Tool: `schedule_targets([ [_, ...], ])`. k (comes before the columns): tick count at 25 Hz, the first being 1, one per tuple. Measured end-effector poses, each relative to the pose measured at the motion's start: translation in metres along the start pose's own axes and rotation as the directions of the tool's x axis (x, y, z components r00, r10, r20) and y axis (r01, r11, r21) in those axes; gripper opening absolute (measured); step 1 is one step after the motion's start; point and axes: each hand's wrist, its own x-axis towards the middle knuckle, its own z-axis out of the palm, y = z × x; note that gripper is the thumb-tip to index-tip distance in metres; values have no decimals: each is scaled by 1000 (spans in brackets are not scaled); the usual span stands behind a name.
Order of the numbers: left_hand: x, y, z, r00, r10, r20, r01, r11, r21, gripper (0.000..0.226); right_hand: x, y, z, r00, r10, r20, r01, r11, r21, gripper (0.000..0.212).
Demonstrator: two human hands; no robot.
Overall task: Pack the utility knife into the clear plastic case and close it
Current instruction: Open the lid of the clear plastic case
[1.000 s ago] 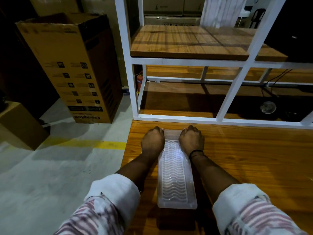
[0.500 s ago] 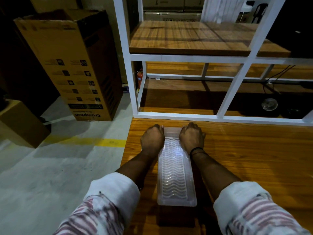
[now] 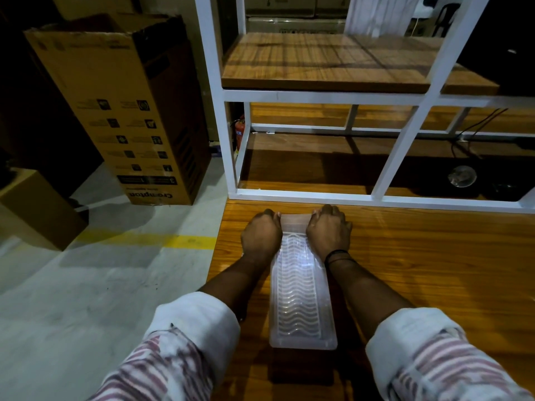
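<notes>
Utility knife: not discernible. The clear plastic case (image 3: 301, 296) lies lengthwise on the table (image 3: 434, 273), lid down over the base as far as can be judged; its wavy ribbed top and the glare on it hide whatever is inside. Far end of the case is partly covered by both hands; only a short strip of clear plastic shows between the knuckles.

Left hand (image 3: 262, 235): curled into a loose fist, pressed against the far left corner of the case. Fingertips are tucked under and out of sight, so whether they hook the edge cannot be told. Right hand (image 3: 328, 234): likewise curled, knuckles up, on the far right corner; a dark band sits on its wrist. Both forearms run alongside the case, rolled striped sleeves (image 3: 191, 342) cut off by the lower frame edge.

Surroundings: a white metal shelf frame (image 3: 318, 195) stands on the table just beyond the hands, with wooden shelf boards (image 3: 333, 62) above. A round glassy object (image 3: 462, 176) and black cables sit in shadow behind the frame at right, hard to identify. On the floor at left: a tall cardboard box (image 3: 127, 111), printed upside down, and a smaller box (image 3: 37, 206) cut off by the left edge. A yellow floor line (image 3: 162, 240) runs toward the table's edge.
</notes>
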Motion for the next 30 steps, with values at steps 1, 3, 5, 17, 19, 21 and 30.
schedule_targets([
  [1, 0, 0, 0, 1000, 8, -4, -8, 1000, 3, 41, 0, 0, 0, 1000, 2, 0, -2, 1000, 0, 40],
  [3, 0, 0, -1, 999, 32, -7, -31, 999, 16, 41, -1, 1, 0, 1000, 3, -1, -3, 1000, -2, 41],
  [5, 0, 0, -2, 997, 71, -25, -70, 997, 45, 41, 0, 0, 0, 1000, 3, -5, -3, 1000, -4, 41],
  [17, -10, -1, -14, 983, -169, 67, 181, 946, -268, 43, -5, -4, -19, 996, 11, 90, -27, 982, 188, 48],
  [19, -26, -9, -19, 979, -173, 104, 198, 926, -320, 40, -14, 1, -32, 986, 50, 157, -87, 966, 243, 53],
  [21, -50, -20, -23, 977, -170, 132, 208, 904, -374, 35, -36, 8, -41, 981, 4, 194, -37, 985, 168, 53],
  [30, -110, -16, -46, 920, -256, 296, 377, 780, -499, 16, -88, 22, -47, 898, 156, 412, -259, 943, 208, 47],
])
